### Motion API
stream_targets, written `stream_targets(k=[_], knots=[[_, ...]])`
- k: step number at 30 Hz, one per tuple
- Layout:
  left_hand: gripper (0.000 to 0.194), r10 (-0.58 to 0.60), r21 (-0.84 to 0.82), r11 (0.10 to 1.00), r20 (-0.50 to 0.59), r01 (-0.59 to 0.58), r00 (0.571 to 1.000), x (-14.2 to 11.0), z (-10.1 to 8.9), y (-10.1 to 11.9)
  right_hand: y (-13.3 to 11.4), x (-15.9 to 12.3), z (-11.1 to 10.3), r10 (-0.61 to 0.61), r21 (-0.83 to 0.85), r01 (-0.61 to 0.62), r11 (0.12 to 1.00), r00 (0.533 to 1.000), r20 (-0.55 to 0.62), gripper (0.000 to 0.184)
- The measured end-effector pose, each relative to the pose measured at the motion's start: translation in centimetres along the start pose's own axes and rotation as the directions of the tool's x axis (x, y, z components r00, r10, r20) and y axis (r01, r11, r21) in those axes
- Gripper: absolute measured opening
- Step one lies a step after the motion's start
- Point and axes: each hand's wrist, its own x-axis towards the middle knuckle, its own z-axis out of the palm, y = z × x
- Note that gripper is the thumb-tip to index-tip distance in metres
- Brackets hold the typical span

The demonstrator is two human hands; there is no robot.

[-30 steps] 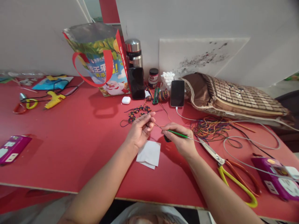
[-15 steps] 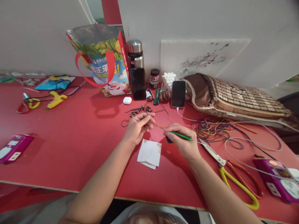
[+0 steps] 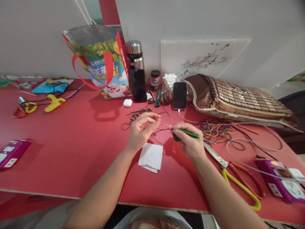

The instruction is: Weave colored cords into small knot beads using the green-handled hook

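My right hand (image 3: 189, 144) is closed on a thin green-handled needle tool (image 3: 190, 133) whose metal tip points left, and it also pinches a small dark knotted piece (image 3: 176, 137). My left hand (image 3: 142, 129) hovers just left of the tip with curled fingers. Thumb and forefinger are apart and I see nothing between them. A thin orange cord (image 3: 164, 129) runs between the two hands. Beyond the left hand a string of small multicoloured knots (image 3: 139, 112) lies on the red table (image 3: 71, 149).
A folded white paper (image 3: 151, 156) lies under my hands. Yellow-and-red scissors (image 3: 234, 178) and a tangle of coloured cords (image 3: 215, 128) lie to the right, near a purple power strip (image 3: 283, 183). At the back stand a printed bag (image 3: 102, 63), a flask (image 3: 134, 54) and two phones (image 3: 179, 95).
My left hand has let go of the cord it pinched and its fingers have spread. My right hand has drawn the tool and knot slightly right.
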Motion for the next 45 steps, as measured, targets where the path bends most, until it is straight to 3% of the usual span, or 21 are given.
stream_targets(k=[2, 4, 7, 9, 11, 14, 15, 18, 22, 24, 27, 33, 37, 41, 45], knots=[[0.024, -0.115, -0.079, 0.988, 0.213, 0.134, 0.97, -0.1, 0.2, -0.2, 0.1, 0.0, 0.0, 0.001, 0.011, -0.001, 1.0, 1.0, 0.011, 0.008], [0.032, -0.262, -0.071, 0.949, 0.367, 0.308, 0.892, -0.2, 0.2, -0.6, 0.3, 0.0, -0.1, -0.007, 0.005, 0.007, 1.0, 1.0, -0.009, 0.009], [0.039, -0.374, 0.048, 0.915, 0.474, 0.402, 0.797, -0.2, 0.1, -1.0, 0.8, 0.1, -0.5, -0.042, -0.012, 0.041, 0.999, 0.996, -0.082, 0.012], [0.041, -0.363, 0.05, 0.918, 0.504, 0.393, 0.784, -0.2, 0.2, -1.1, 1.1, 0.3, -0.7, -0.057, -0.018, 0.055, 0.998, 0.992, -0.114, 0.012], [0.041, -0.314, 0.007, 0.936, 0.471, 0.352, 0.824, -0.3, 0.5, -1.2, 1.3, 0.3, -0.7, -0.072, -0.022, 0.069, 0.997, 0.989, -0.132, 0.011], [0.029, -0.233, 0.039, 0.972, 0.293, 0.232, 0.927, -0.4, 1.1, -1.5, 1.3, 0.0, -0.7, -0.118, -0.032, 0.116, 0.993, 0.989, -0.086, 0.011], [0.027, -0.238, 0.026, 0.971, 0.252, 0.239, 0.938, -0.5, 1.4, -1.6, 1.4, -0.1, -0.7, -0.131, -0.039, 0.129, 0.991, 0.991, -0.041, 0.01], [0.034, -0.329, -0.248, 0.89, 0.232, 0.383, 0.915, -0.7, 2.1, -1.5, 1.7, -0.4, -0.6, -0.14, -0.065, 0.145, 0.987, 0.987, 0.076, 0.007], [0.03, -0.448, -0.63, 0.599, 0.247, 0.494, 0.859, -0.8, 3.0, -1.2, 2.3, -0.6, -0.2, -0.161, -0.14, 0.164, 0.976, 0.986, 0.035, 0.006], [0.016, -0.509, -0.727, 0.482, 0.221, 0.488, 0.832, -0.8, 3.5, -1.2, 2.4, -0.6, 0.2, -0.209, -0.188, 0.207, 0.96, 0.978, 0.012, 0.008], [0.01, -0.567, -0.759, 0.422, 0.205, 0.495, 0.798, -1.0, 4.0, -1.6, 2.5, -0.7, 0.5, -0.284, -0.267, 0.281, 0.922, 0.958, 0.026, 0.012], [0.015, -0.562, -0.732, 0.479, 0.168, 0.485, 0.81, -1.6, 3.9, -2.0, 2.3, -0.7, 0.3, -0.382, -0.464, 0.364, 0.807, 0.922, 0.06, 0.016], [0.044, -0.531, -0.616, 0.645, 0.065, 0.453, 0.845, -1.8, 4.0, -1.9, 2.1, -0.5, 0.1, -0.401, -0.51, 0.4, 0.762, 0.909, 0.114, 0.021], [0.042, -0.431, -0.482, 0.799, -0.041, 0.36, 0.901, -1.9, 4.1, -2.3, 1.8, -0.5, -0.1, -0.473, -0.559, 0.477, 0.678, 0.866, 0.164, 0.021], [0.044, -0.328, -0.373, 0.883, -0.052, 0.286, 0.943, -1.8, 3.7, -2.2, 1.5, -0.4, -0.6, -0.49, -0.608, 0.538, 0.584, 0.831, 0.264, 0.02]])
